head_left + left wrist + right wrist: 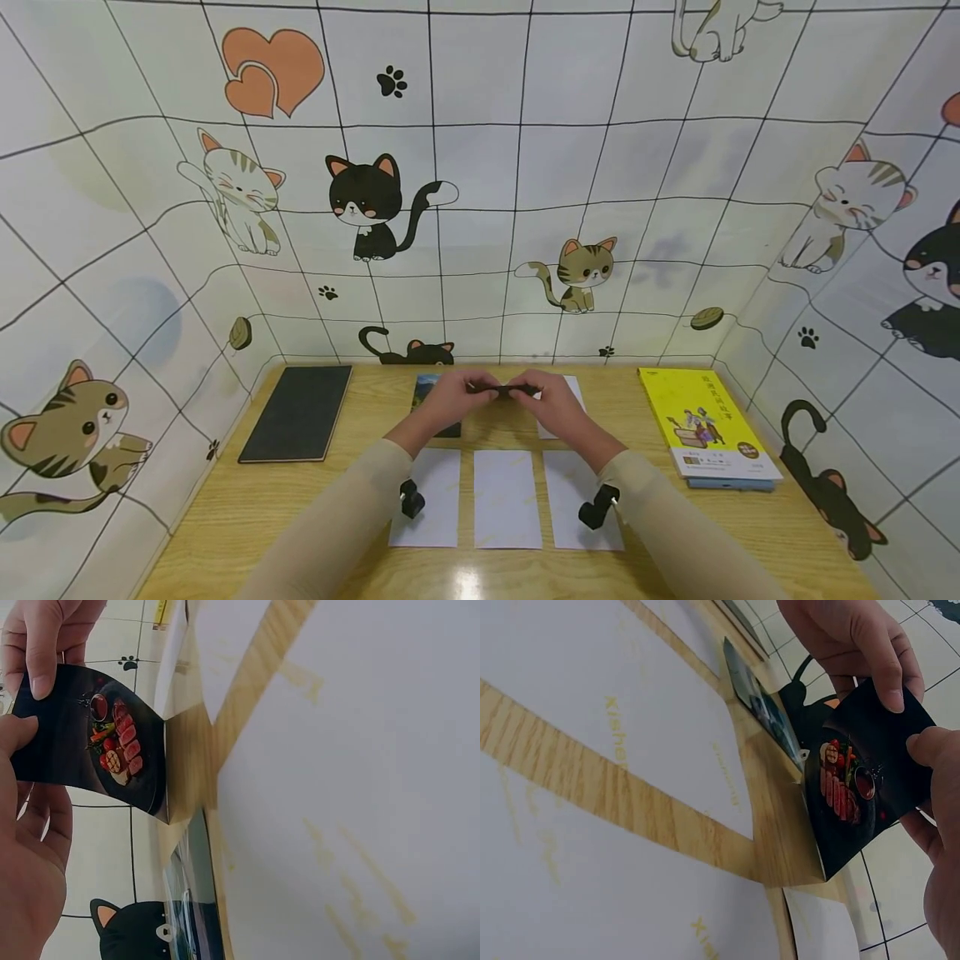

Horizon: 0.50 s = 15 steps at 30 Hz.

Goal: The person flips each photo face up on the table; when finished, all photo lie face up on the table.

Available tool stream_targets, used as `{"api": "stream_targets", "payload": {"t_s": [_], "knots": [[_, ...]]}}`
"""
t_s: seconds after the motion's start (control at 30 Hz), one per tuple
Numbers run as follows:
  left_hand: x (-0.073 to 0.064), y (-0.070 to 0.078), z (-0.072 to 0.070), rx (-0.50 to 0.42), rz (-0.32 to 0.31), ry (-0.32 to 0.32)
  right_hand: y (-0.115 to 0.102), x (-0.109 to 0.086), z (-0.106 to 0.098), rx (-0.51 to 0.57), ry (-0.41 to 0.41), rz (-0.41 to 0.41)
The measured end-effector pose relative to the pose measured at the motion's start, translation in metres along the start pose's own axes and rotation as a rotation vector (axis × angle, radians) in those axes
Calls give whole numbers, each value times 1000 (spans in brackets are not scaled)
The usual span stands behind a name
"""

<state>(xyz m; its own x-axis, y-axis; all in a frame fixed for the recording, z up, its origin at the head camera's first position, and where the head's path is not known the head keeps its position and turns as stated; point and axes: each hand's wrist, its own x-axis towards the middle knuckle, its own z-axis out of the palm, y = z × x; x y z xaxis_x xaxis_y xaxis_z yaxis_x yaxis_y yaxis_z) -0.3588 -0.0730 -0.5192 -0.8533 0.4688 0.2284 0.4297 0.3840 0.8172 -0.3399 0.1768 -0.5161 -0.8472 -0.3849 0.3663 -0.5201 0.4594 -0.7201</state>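
A photo print of sliced steak on a dark plate (124, 739) is held upright between both hands, slightly bowed. My left hand (453, 396) pinches one side of its upper edge, thumb on the picture side. On the other side my right hand (551, 402) pinches the same edge. From the head view the print is nearly edge-on; the right wrist view shows its picture (847, 776). Its lower edge is close to the wooden table (360, 508); whether they touch I cannot tell. Beside the left hand lies a landscape photo (426, 387), partly covered by that hand.
Three white cards (507, 500) lie in a front row, the outer ones partly under the wrists. Another white card (573, 392) is behind the right hand. A black notebook (298, 414) lies left; a yellow book (693, 408) tops a blue one (731, 483) right.
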Motion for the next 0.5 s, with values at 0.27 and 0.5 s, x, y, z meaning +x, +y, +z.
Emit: {"api": "stream_targets", "payload": {"t_s": [0.27, 0.5], "knots": [[2, 8, -4, -45, -30, 51, -8, 7, -4, -1, 29, 20], [6, 9, -6, -117, -31, 78, -11, 10, -7, 43, 45, 12]]}}
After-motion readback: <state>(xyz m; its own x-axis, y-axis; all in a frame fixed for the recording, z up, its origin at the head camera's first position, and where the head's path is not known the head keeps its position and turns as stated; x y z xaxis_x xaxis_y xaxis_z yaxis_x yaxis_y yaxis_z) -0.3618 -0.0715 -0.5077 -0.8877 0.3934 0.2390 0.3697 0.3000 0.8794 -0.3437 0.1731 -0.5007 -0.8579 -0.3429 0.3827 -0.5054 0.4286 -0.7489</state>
